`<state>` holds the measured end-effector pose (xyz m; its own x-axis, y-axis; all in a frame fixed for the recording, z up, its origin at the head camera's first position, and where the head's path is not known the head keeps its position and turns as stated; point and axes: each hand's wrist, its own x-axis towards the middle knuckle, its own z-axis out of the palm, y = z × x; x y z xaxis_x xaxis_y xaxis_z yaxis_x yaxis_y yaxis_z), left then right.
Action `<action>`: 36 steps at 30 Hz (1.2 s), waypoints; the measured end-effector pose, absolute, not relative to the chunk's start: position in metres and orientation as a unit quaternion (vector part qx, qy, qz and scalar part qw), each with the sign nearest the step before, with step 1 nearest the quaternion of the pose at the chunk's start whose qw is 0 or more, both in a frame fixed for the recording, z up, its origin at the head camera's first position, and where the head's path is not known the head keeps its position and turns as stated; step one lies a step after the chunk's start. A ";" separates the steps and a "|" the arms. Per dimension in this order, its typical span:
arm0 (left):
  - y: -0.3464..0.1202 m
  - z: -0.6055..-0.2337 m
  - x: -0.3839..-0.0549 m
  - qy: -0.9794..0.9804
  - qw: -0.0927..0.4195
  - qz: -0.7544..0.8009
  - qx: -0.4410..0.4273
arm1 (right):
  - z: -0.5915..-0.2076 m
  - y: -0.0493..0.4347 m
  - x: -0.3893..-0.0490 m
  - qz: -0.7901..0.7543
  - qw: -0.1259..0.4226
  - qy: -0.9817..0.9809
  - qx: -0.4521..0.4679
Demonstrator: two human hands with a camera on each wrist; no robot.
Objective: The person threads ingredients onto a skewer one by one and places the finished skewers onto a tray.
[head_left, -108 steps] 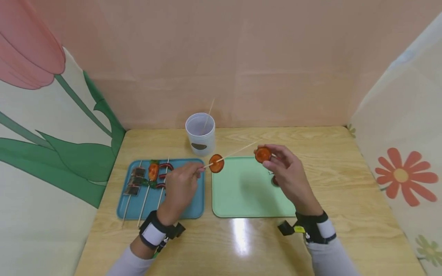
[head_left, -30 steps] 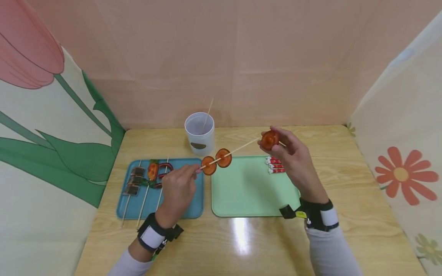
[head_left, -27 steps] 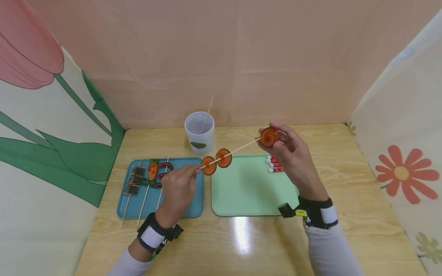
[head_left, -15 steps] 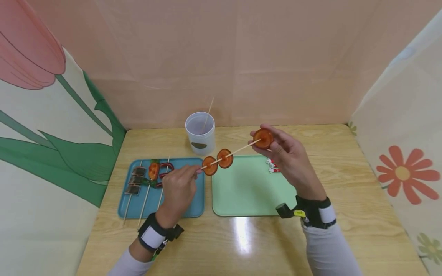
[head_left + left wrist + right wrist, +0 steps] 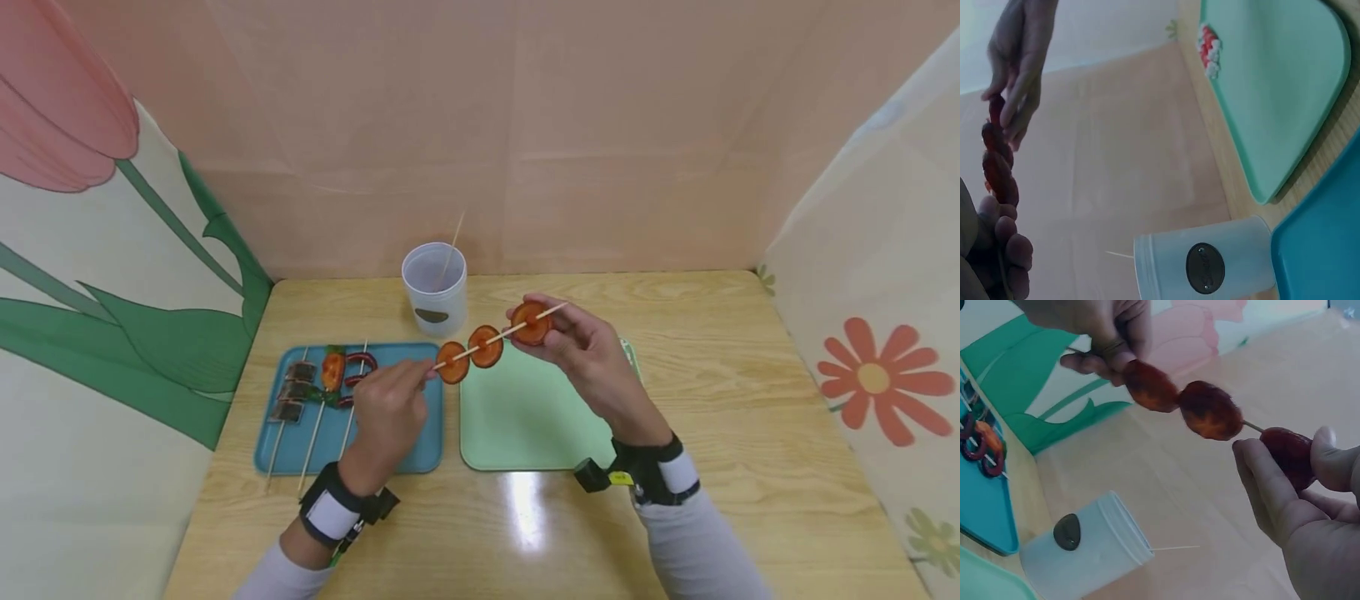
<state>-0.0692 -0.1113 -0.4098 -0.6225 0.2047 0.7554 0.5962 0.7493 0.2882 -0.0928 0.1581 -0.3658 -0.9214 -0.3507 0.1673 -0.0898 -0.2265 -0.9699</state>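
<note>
My left hand (image 5: pixel 390 408) pinches a thin wooden skewer (image 5: pixel 555 309) near its lower end, holding it slanted up to the right. Two round, glossy reddish-brown food pieces sit on it close to my fingers, a nearer piece (image 5: pixel 453 363) and a second piece (image 5: pixel 486 347). My right hand (image 5: pixel 592 358) grips a third round piece (image 5: pixel 1286 456) between thumb and fingers. The skewer runs through that piece and its tip sticks out beyond. A short gap of bare stick separates the third piece from the second. Both hands are above the trays.
A blue tray (image 5: pixel 431 454) at left holds several filled skewers (image 5: pixel 300 392). Beside it lies a green tray (image 5: pixel 525 425), with small red-and-white pieces (image 5: pixel 1210 51) at its far edge. Behind them stands a white cup (image 5: pixel 438 308) with a skewer leaning inside.
A second round piece joined the first on the skewer. Since then my right hand has brought a third onto the tip and slid it left and down. My left hand stays nearly still.
</note>
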 end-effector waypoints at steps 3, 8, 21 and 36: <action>-0.116 -0.411 -0.067 -0.863 0.364 -0.266 -0.227 | -0.369 0.152 -0.092 -0.752 0.090 0.632 -0.165; -0.119 -0.413 -0.067 -0.867 0.356 -0.267 -0.226 | -0.376 0.143 -0.091 -0.731 0.104 0.659 -0.146; -0.124 -0.422 -0.062 -0.876 0.348 -0.240 -0.231 | -0.384 0.139 -0.092 -0.716 0.127 0.670 -0.151; -0.146 -0.446 -0.046 -0.917 0.311 -0.202 -0.145 | -0.445 0.101 -0.116 -0.441 0.142 0.878 -0.121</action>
